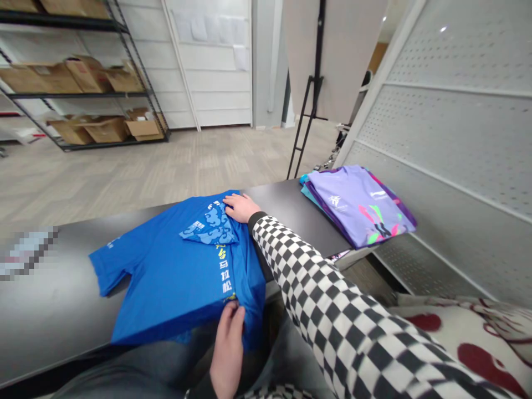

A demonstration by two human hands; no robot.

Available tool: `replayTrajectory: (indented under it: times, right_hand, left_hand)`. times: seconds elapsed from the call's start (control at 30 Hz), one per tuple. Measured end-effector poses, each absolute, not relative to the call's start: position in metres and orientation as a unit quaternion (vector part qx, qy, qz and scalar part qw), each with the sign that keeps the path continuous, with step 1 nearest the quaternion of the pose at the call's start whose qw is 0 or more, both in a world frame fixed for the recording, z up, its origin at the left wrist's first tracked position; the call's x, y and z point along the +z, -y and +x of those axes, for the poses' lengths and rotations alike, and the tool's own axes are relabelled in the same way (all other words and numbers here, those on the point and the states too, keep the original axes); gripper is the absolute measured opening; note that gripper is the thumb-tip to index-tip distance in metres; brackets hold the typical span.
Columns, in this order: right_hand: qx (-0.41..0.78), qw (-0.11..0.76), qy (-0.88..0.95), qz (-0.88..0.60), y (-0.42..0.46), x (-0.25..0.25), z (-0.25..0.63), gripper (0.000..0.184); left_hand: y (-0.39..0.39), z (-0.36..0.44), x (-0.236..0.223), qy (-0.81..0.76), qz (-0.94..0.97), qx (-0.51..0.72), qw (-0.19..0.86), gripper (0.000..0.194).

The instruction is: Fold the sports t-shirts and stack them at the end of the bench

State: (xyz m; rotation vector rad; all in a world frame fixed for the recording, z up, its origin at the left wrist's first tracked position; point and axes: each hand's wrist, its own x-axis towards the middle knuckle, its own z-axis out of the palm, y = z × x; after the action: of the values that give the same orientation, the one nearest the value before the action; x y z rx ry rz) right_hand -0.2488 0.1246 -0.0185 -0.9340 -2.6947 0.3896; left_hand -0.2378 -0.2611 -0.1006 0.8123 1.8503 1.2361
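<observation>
A blue T-shirt [174, 277] with white and yellow lettering lies spread on the dark table. One side of it is folded inward, so a sleeve with a light-blue wave pattern rests across the body. My right hand [242, 208] lies on the far end of that fold near the shoulder, fingers stretched out over the cloth. At the near edge, by the lower end of the lettering, my left hand [228, 346] pinches the fabric between thumb and fingers. Part of the shirt's near edge hangs over the table edge toward my lap.
Folded shirts, a lilac one [353, 199] on top, are stacked at the right end of the table [282, 205]. A perforated grey panel [457, 138] stands right of it. Beyond are a black stand [305, 116] and a shelf [78, 95] of cardboard boxes. A blurred-out object [27, 252] lies left.
</observation>
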Motion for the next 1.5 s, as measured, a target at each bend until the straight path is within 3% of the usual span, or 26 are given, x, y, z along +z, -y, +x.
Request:
replayTrajectory:
  times: [0.13, 0.33, 0.43, 0.6, 0.9, 1.17, 1.33, 1.5]
  right_hand:
    - [0.134, 0.139, 0.927, -0.321, -0.125, -0.019, -0.249, 0.053]
    - [0.125, 0.14, 0.927, -0.323, -0.122, -0.017, -0.249, 0.053]
    - [0.127, 0.145, 0.925, -0.326, -0.121, -0.016, -0.249, 0.052]
    - [0.12, 0.14, 0.927, -0.327, -0.121, -0.016, -0.249, 0.052]
    - [0.118, 0.139, 0.927, -0.328, -0.121, -0.016, -0.248, 0.052]
    - [0.117, 0.148, 0.927, -0.325, -0.124, -0.019, -0.249, 0.051]
    - [0.111, 0.155, 0.929, -0.319, -0.126, -0.022, -0.249, 0.052]
    - [0.116, 0.154, 0.928, -0.318, -0.126, -0.021, -0.249, 0.053]
  left_hand:
    - [0.236, -0.223, -0.089, -0.677, 0.372, 0.46, 0.438, 0.051]
    - [0.242, -0.229, -0.098, -0.646, 0.358, 0.464, 0.489, 0.052]
    - [0.25, -0.24, -0.105, -0.696, 0.293, 0.456, 0.471, 0.05]
    - [0.243, -0.242, -0.089, -0.664, 0.351, 0.508, 0.421, 0.045]
    - [0.236, -0.228, -0.067, -0.614, 0.321, 0.571, 0.441, 0.041]
    - [0.241, -0.224, -0.085, -0.628, 0.185, 0.604, 0.455, 0.058]
    - [0.238, -0.214, -0.081, -0.653, 0.281, 0.582, 0.394, 0.044]
    - [0.226, -0.197, -0.073, -0.639, 0.265, 0.581, 0.429, 0.043]
